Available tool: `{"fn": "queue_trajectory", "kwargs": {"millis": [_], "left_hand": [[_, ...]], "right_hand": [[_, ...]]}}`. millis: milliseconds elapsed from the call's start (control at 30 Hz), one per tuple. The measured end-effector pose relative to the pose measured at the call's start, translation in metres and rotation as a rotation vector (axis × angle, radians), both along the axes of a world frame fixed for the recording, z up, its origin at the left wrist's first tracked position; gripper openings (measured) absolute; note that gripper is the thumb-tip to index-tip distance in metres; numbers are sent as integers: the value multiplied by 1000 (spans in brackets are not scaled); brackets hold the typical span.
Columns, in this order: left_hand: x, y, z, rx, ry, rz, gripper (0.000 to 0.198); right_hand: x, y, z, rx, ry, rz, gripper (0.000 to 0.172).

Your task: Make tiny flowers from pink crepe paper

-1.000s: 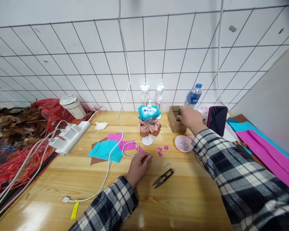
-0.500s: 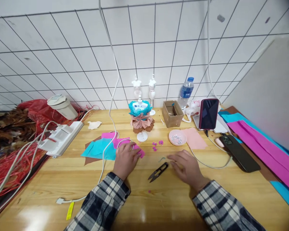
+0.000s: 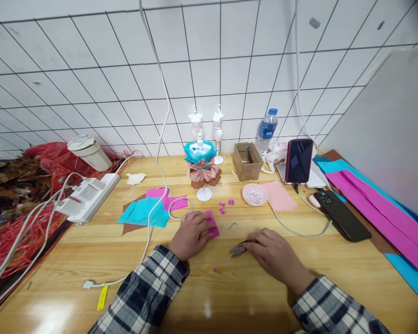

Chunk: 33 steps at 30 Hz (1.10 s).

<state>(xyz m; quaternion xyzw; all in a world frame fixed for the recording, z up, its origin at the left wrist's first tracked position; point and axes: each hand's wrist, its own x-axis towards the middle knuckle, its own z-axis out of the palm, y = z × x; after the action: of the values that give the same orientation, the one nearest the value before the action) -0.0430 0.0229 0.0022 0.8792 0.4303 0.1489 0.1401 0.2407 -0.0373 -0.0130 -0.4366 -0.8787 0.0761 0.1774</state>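
Note:
My left hand point(image 3: 192, 234) is closed on a small piece of magenta paper point(image 3: 212, 223), whose far part sticks out past the fingertips on the right. To the right, my right hand point(image 3: 273, 253) grips black thread snips point(image 3: 237, 250), blades pointing left, low over the wooden table point(image 3: 181, 297). Tiny magenta paper flowers point(image 3: 223, 207) lie in a cluster ahead of the hands. A short blue-grey strand point(image 3: 232, 225) rests between the hands. A small mannequin point(image 3: 202, 169) dressed in blue, pink and brown ruffles stands at the back.
Blue point(image 3: 144, 213) and magenta sheets point(image 3: 174, 201) lie left, with a white cable point(image 3: 149, 222) across them. A pink dish point(image 3: 254, 194) of shiny beads, a cardboard box point(image 3: 248, 162), an upright phone point(image 3: 299, 161) and a dark phone point(image 3: 343, 217) stand or lie to the right. A power strip point(image 3: 90, 199) sits far left.
My right hand has picked up the snips, which lay on the table. My left hand has drawn a magenta piece to the right, off the other sheets. The view has shifted slightly.

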Motion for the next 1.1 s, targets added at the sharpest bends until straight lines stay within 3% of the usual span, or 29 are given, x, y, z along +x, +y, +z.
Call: {"fn": "queue_trajectory", "kwargs": {"millis": [167, 233, 333, 400, 633, 800, 967, 1100], "left_hand": [[0, 2, -4, 22, -46, 82, 29], [0, 2, -5, 27, -46, 87, 29], [1, 2, -4, 26, -24, 78, 28], [1, 2, -3, 26, -21, 70, 26], [1, 3, -3, 19, -15, 54, 26], [0, 4, -4, 8, -15, 45, 27], [0, 4, -5, 1, -41, 43, 27], [1, 5, -7, -2, -56, 35, 28]], "right_hand": [[2, -2, 6, 28, 2, -201, 24], [-14, -7, 10, -12, 32, -142, 26], [-46, -17, 13, -189, 61, 96, 21], [-66, -22, 11, -258, 74, 172, 18], [-96, -18, 3, -217, -26, 147, 10], [-83, -16, 0, -181, -49, 232, 9], [-51, -28, 5, -352, 82, 60, 17], [-42, -46, 6, -383, 139, 59, 18]]}}
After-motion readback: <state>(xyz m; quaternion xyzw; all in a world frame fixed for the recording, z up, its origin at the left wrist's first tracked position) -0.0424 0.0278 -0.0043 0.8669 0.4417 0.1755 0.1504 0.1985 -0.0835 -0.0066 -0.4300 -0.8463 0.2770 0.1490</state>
